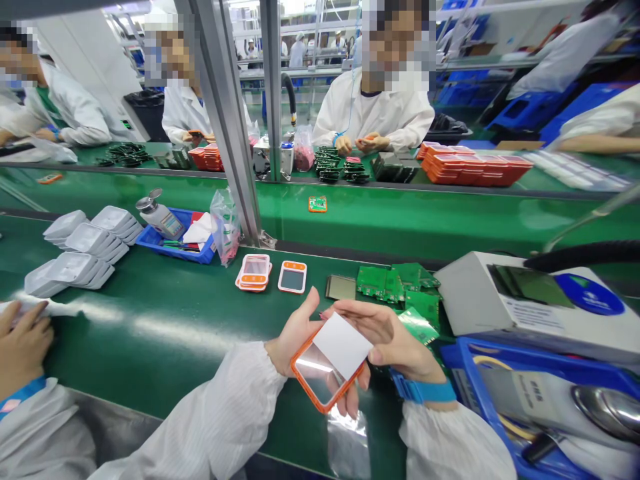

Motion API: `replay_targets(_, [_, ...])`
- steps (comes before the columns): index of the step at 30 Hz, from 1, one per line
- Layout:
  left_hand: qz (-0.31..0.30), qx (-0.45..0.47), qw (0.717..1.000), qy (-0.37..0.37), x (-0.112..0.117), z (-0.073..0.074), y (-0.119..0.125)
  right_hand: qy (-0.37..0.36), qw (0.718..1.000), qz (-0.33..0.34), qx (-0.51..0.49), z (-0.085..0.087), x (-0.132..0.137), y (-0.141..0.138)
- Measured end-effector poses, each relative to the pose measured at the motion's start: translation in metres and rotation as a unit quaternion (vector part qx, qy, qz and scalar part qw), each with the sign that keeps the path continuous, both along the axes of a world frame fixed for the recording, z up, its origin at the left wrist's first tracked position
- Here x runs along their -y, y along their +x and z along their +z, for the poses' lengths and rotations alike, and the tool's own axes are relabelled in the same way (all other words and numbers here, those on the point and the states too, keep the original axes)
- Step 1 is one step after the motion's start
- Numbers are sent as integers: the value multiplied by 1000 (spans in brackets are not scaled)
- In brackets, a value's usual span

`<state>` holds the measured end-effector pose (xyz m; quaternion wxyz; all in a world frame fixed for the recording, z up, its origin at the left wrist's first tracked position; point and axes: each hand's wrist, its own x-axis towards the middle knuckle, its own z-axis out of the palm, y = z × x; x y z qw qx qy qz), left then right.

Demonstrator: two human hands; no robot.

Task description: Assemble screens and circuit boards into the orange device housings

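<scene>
The left hand (295, 333), low in the centre of the frame, cups an orange-framed panel (320, 373) from underneath, thumb up along its left edge and fingers showing below its lower corner. The right hand (385, 337) comes in from the right with its palm turned inward, fingertips pinching a white sheet (344, 345) that lies over the panel's upper half. Both wrists emerge from white sleeves; the right one wears a blue strap (423, 388).

Going by what lies around, the work looks mid-run. The green bench (165, 327) fills the lower half of the frame. At right sits a grey machine (505, 300) and below it a blue bin (460, 357). To the left, stacks of white trays (85, 247) wait, well apart from the hands. Just above the hands lie green circuit boards (400, 283) — a loose heap — and left of them a small pile of orange-framed units (254, 272), a single unit (293, 277) and a bare display glass (341, 287). So a few units seem set down, and boards remain to be used.

The panel in hand shows its glossy lower half uncovered — the sheet is neither fully on nor fully off, and I cannot tell which way it goes. A clear bag (347, 443) lies on the bench edge just below the hands.

At lower left a co-worker's hand (23, 343) rests on the bench.
</scene>
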<state>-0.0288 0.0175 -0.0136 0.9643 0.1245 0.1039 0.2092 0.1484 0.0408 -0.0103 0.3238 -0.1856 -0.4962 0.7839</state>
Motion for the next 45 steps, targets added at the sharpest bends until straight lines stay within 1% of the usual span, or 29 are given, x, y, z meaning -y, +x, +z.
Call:
replay_targets(6, [-15, 7, 1000, -11, 0, 4, 0, -5, 1000, 8, -11, 1, 0, 0])
replay_targets(13, [17, -18, 999, -25, 1, 10, -1, 8, 1000, 21, 6, -3, -1, 3])
replay_targets(17, [29, -32, 999, -19, 2, 6, -1, 10, 999, 32, 8, -3, -1, 4])
replay_targets(22, [46, -54, 997, -4, 4, -1, -2, 27, 998, 60, 5, -2, -1, 4])
replay_targets(28, [31, -74, 997, -21, 2, 3, -4, 41, 998, 48, 10, -3, -2, 7])
replay_targets(33, [28, -115, 993, -8, 3, 3, -3, 57, 995, 77, 24, -1, -1, 7])
replay_targets(36, [38, -126, 991, -3, 4, 0, -3, 73, 993, 86, 32, 1, -1, 5])
replay_targets(39, [42, -135, 990, -16, 3, -1, -2, 99, 990, 84, 50, 4, -1, 3])
replay_targets(41, [45, -138, 989, -18, 2, 0, -1, 122, 986, 87, 71, 7, -2, 2])
replay_targets(45, [50, -128, 990, 10, 1, 4, 1, 158, 979, 90, 92, 12, -1, 0])
